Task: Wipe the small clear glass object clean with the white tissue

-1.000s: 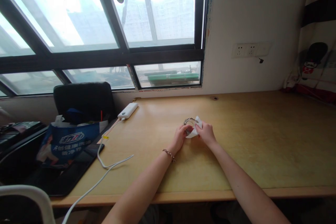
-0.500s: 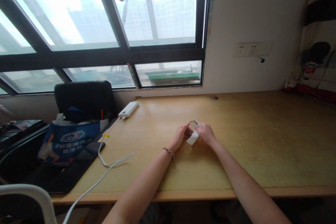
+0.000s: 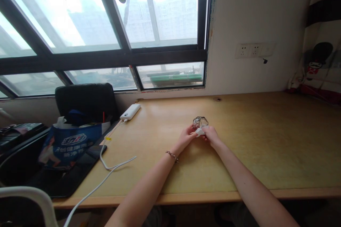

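Both my hands meet over the middle of the desk. My left hand (image 3: 187, 137) is closed on a silvery openwork bracelet (image 3: 197, 121), gripping its lower left side. The bracelet stands up above the fingers, its ring facing me. With closed fingers, my right hand (image 3: 212, 136) pinches a white strip, perhaps tissue or cloth (image 3: 200, 132), against the bracelet's lower right part. The left thumb touches this strip too. Fingers hide the bottom of the bracelet. A braided bracelet (image 3: 172, 156) circles my left wrist.
A white power bank (image 3: 130, 112) lies at the desk's (image 3: 255, 142) left edge, its white cable (image 3: 117, 165) trailing forward. Further left, a blue bag (image 3: 71, 145) rests by a black chair (image 3: 86, 101). Wall sockets (image 3: 249, 50) are behind the desk.
The bracelet has turned up into fuller view above my hands. The white strip, which hung down before, is now bunched between my fingers at the bracelet's lower edge.
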`<move>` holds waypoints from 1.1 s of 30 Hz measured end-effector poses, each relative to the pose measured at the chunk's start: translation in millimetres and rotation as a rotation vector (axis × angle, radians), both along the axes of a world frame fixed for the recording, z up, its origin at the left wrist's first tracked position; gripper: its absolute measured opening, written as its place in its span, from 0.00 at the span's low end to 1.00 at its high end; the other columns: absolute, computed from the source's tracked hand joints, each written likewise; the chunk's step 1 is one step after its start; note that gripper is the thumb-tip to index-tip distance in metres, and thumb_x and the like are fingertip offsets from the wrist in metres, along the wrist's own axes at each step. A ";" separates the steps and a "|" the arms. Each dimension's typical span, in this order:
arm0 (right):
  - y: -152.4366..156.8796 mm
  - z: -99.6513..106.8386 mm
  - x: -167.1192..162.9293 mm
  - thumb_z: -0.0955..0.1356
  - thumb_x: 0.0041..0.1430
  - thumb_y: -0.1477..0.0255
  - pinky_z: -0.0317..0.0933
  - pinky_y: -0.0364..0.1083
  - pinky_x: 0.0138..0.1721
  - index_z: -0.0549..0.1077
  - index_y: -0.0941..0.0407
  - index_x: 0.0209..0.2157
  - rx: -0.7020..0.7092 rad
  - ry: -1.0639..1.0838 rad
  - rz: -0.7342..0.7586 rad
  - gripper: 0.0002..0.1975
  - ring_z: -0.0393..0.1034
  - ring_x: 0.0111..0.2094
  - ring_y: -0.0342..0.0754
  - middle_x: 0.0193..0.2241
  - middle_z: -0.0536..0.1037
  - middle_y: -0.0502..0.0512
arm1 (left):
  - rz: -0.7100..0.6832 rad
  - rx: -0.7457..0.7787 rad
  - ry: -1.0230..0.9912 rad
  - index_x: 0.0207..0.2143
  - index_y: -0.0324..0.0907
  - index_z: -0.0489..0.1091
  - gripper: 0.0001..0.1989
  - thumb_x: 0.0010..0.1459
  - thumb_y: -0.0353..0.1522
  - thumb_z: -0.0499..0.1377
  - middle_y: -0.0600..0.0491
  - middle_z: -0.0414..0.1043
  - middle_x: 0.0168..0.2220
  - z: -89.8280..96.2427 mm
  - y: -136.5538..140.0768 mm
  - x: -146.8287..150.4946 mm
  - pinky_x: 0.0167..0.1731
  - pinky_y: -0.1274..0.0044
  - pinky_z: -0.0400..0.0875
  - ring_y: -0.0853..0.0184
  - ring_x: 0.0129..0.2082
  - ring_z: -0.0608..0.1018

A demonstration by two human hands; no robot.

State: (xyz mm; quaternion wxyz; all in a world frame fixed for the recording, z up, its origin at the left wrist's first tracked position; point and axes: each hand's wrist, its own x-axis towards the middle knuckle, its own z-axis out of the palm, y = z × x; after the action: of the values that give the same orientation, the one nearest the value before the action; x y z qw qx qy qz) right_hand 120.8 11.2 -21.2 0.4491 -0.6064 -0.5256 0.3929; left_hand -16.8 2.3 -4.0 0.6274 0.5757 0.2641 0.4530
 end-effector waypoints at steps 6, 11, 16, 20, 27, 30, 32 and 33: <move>-9.0 7.1 -11.3 0.64 0.45 0.71 0.41 0.35 0.09 0.66 0.59 0.22 -0.223 0.400 0.166 0.05 0.50 0.09 0.35 0.10 0.61 0.44 | 0.092 -0.132 0.001 0.43 0.39 0.67 0.25 0.44 0.43 0.59 0.49 0.71 0.36 -5.0 4.8 -3.3 0.29 0.80 0.64 0.67 0.31 0.72; -10.8 7.2 -12.6 0.63 0.48 0.63 0.37 0.35 0.08 0.63 0.58 0.20 -0.223 0.464 0.175 0.12 0.48 0.08 0.34 0.08 0.60 0.44 | 0.077 -0.216 -0.019 0.47 0.41 0.64 0.28 0.44 0.45 0.59 0.51 0.71 0.34 -3.3 4.4 -5.5 0.26 0.82 0.62 0.71 0.28 0.72; -13.7 7.0 -14.5 0.62 0.50 0.60 0.37 0.36 0.08 0.65 0.59 0.20 -0.262 0.410 0.296 0.16 0.47 0.07 0.35 0.08 0.62 0.47 | 0.002 -0.124 -0.008 0.50 0.41 0.61 0.28 0.47 0.42 0.58 0.49 0.69 0.37 -1.2 3.4 -8.3 0.27 0.82 0.62 0.70 0.30 0.71; -12.7 6.5 -15.5 0.59 0.53 0.59 0.42 0.38 0.10 0.65 0.58 0.19 -0.203 0.135 0.236 0.19 0.51 0.08 0.37 0.08 0.62 0.48 | 0.013 -0.033 0.044 0.52 0.40 0.58 0.32 0.46 0.43 0.58 0.49 0.70 0.36 -2.2 6.3 -9.9 0.26 0.82 0.62 0.71 0.29 0.70; -14.0 10.6 -9.9 0.55 0.58 0.65 0.51 0.40 0.23 0.68 0.59 0.29 0.278 -0.674 -0.048 0.16 0.68 0.24 0.46 0.23 0.75 0.60 | 0.135 -0.096 0.095 0.39 0.34 0.69 0.31 0.50 0.51 0.46 0.47 0.71 0.29 -10.7 12.9 -10.6 0.28 0.78 0.64 0.69 0.26 0.71; -18.0 14.3 -7.2 0.55 0.59 0.67 0.50 0.41 0.24 0.67 0.60 0.33 0.341 -0.850 -0.027 0.15 0.69 0.25 0.47 0.24 0.75 0.60 | 0.123 -0.226 0.064 0.42 0.34 0.68 0.33 0.50 0.53 0.44 0.46 0.72 0.29 -13.7 13.9 -10.8 0.24 0.78 0.65 0.69 0.23 0.72; -18.5 16.6 -6.0 0.56 0.59 0.67 0.51 0.41 0.25 0.67 0.60 0.34 0.362 -0.885 -0.003 0.14 0.69 0.26 0.47 0.24 0.75 0.60 | 0.112 -0.281 0.045 0.42 0.34 0.67 0.34 0.50 0.53 0.43 0.45 0.72 0.29 -15.6 14.7 -10.9 0.22 0.78 0.65 0.69 0.21 0.72; -17.8 17.3 -5.6 0.56 0.59 0.67 0.51 0.41 0.26 0.67 0.60 0.34 0.363 -0.874 0.015 0.14 0.69 0.26 0.47 0.25 0.75 0.60 | 0.116 -0.293 0.042 0.42 0.34 0.67 0.34 0.50 0.54 0.43 0.45 0.72 0.28 -16.5 15.1 -11.0 0.21 0.78 0.65 0.69 0.20 0.72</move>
State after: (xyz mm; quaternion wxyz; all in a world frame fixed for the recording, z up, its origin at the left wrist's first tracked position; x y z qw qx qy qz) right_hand 115.2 -6.6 -3.9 0.2816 -0.6227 -0.7300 0.0059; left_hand -27.8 17.5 -20.5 0.6719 0.4710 0.3731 0.4330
